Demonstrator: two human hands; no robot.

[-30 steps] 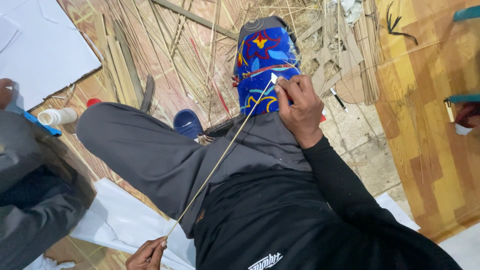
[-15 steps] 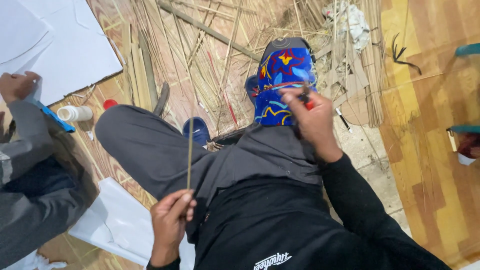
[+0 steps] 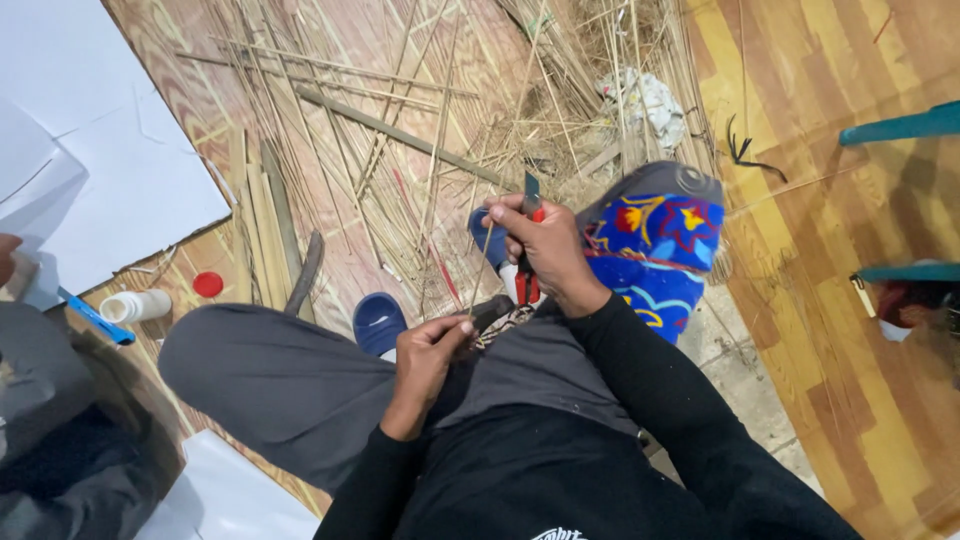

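A wooden plank floor (image 3: pixel 800 330) carries scattered pale dry reed stalks (image 3: pixel 400 130), white paper sheets (image 3: pixel 110 170) and a blue patterned cushion (image 3: pixel 655 250). The right hand (image 3: pixel 545 250) grips a red-handled knife (image 3: pixel 528 255); the left hand (image 3: pixel 435 350) pinches a thin straw strip (image 3: pixel 481 268) rising between them.

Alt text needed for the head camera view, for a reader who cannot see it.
A seated person's right hand holds a red-handled blade against a thin straw strip, whose lower end the left hand pinches above grey-trousered knees. Loose straw stalks cover the wooden floor, with white sheets at left.
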